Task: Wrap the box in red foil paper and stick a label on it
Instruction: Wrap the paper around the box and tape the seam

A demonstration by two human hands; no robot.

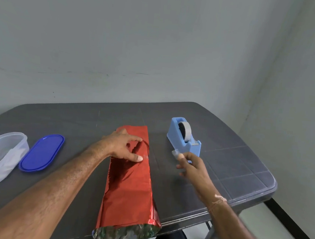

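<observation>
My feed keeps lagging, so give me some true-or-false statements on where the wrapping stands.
The left hand presses on the red foil. True.
The right hand is empty. False: its fingers pinch a tape piece.
The tape dispenser stands right of the red foil. True.
The blue lid sits on the clear container. False: it lies beside it on the table.
The red foil's near end is folded shut. False: it gapes open.
</observation>
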